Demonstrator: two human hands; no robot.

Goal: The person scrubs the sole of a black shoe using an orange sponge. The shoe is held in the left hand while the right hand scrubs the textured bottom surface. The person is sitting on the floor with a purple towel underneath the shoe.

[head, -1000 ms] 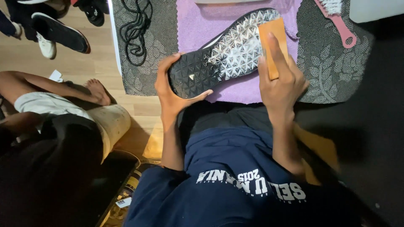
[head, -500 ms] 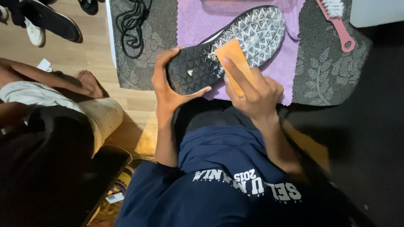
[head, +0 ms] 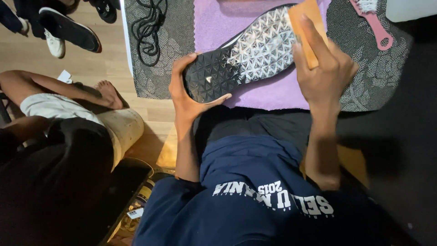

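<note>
A shoe [head: 246,54] lies sole-up across a purple cloth [head: 214,23], its tread black at the heel and soapy white toward the toe. My left hand [head: 186,98] grips the heel end from below. My right hand [head: 325,68] presses an orange-brown block [head: 306,27], likely a brush or sponge, against the toe end of the sole, fingers laid over it.
A grey patterned mat [head: 159,54] lies under the cloth, with black laces [head: 148,27] on its left and a pink brush [head: 375,20] at the right. A seated person's bare leg [head: 68,89] and several shoes [head: 68,29] are on the wooden floor at left.
My right hand slid the orange block from the toe down to mid-sole and back up to the toe end. My left hand kept its grip on the heel.
</note>
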